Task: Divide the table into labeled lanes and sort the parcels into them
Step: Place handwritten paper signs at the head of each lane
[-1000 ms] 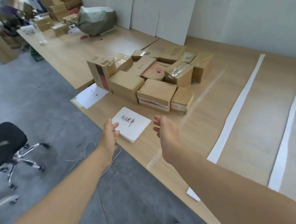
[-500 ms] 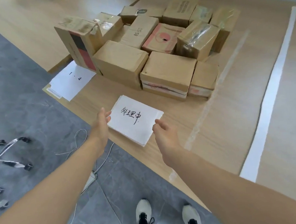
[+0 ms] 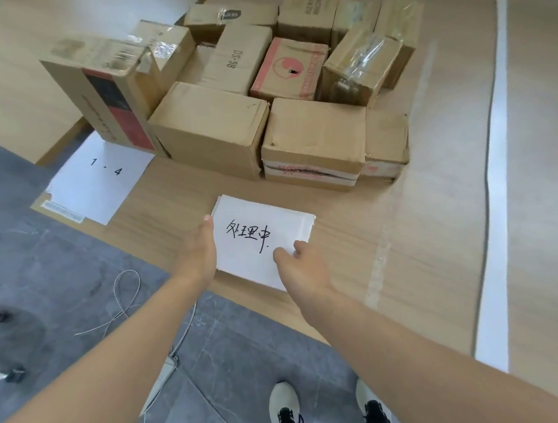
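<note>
Right hand [image 3: 302,265] pinches the labels' [image 3: 282,221] corner, left hand's [image 3: 199,250] grip unclear; loose sheets may fan, sliding off the surface [image 3: 359,237]

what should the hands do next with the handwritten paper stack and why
Probably close both hands on the labelled paper stack and lift it: the left hand lies along its left edge, the right hand sits at its near corner, and the parcels sit unsorted in one cluster.
</note>
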The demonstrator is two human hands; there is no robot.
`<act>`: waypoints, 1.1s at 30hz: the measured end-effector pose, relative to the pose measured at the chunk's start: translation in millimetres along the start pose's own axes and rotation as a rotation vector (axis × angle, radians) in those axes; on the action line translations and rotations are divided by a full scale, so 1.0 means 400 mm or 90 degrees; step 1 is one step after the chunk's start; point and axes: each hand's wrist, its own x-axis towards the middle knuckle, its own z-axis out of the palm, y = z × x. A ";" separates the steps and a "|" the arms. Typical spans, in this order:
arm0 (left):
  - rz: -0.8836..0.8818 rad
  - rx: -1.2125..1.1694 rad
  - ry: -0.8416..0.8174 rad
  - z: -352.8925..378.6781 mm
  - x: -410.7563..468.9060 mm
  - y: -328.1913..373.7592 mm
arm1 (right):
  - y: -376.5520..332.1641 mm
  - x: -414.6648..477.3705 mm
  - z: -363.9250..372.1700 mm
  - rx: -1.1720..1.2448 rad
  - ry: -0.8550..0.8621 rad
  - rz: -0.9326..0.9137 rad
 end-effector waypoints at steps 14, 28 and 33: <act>0.045 -0.052 -0.004 -0.094 -0.063 0.077 | -0.053 -0.093 -0.014 0.195 0.102 -0.083; 0.256 -0.148 -0.101 -0.104 -0.368 0.433 | -0.217 -0.401 -0.302 0.281 0.220 -0.307; 0.355 -0.149 -0.164 -0.031 -0.545 0.603 | -0.239 -0.558 -0.496 0.305 0.289 -0.379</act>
